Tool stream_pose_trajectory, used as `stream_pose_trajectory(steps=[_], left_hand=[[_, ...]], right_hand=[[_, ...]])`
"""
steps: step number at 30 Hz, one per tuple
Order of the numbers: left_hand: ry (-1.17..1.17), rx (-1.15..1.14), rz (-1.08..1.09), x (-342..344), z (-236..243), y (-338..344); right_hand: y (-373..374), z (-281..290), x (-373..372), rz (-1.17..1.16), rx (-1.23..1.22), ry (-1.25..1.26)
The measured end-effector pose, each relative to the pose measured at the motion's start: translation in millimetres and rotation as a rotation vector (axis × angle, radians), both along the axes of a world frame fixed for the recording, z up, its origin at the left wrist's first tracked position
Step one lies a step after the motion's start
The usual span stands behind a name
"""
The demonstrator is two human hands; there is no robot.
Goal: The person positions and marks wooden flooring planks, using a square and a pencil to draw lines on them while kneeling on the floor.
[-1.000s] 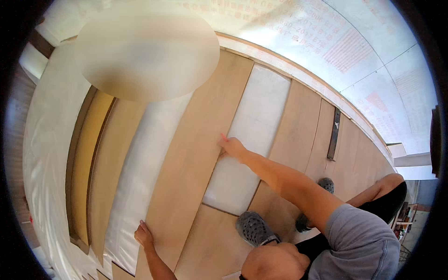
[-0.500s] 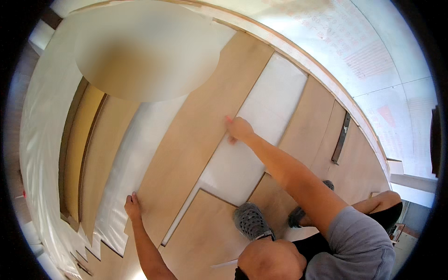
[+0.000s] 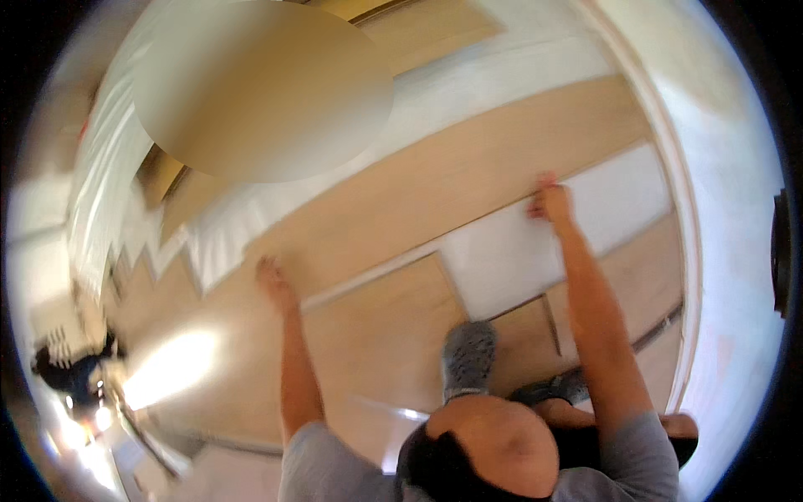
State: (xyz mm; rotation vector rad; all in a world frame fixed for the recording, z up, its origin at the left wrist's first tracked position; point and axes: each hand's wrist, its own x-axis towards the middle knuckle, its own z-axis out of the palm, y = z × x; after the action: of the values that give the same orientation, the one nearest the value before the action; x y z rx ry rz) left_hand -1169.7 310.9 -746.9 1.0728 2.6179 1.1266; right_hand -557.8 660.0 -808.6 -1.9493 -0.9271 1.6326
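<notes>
On the floor in the head view, left hand [image 3: 273, 280] and right hand [image 3: 550, 201] press flat, fingers open, on a long wooden plank [image 3: 435, 188] lying beside white underlay [image 3: 535, 243], grey shoe [image 3: 467, 356] below.

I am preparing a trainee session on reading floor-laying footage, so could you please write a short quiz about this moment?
1. True or false: both hands lie flat on the long plank.
2. Which hand is nearer the wall? A) left hand B) right hand
3. What pale layer shows in the gap just below the right hand?

Key
1. True: each hand presses on the plank, open, gripping nothing.
2. B: the right hand lies toward the wall end.
3. The white underlay, bare between the plank and the shorter boards near the grey shoe.
</notes>
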Motion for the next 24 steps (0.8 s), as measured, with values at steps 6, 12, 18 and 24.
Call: stream_pose_trajectory(steps=[6,12,18,24], left_hand=[[0.147,-0.313,0.33,39,-16,-81],[-0.244,-0.052,0.161,107,-59,-62],[0.354,-0.381,0.198,51,-35,-86],[0.311,-0.394,0.241,48,-25,-129]], right_hand=[[10,68,-29,0.09,0.065,-0.153],[2,31,56,0.117,0.145,-0.333],[30,78,-30,0.08,0.086,-0.217],[-18,100,-51,0.015,-0.005,-0.207]])
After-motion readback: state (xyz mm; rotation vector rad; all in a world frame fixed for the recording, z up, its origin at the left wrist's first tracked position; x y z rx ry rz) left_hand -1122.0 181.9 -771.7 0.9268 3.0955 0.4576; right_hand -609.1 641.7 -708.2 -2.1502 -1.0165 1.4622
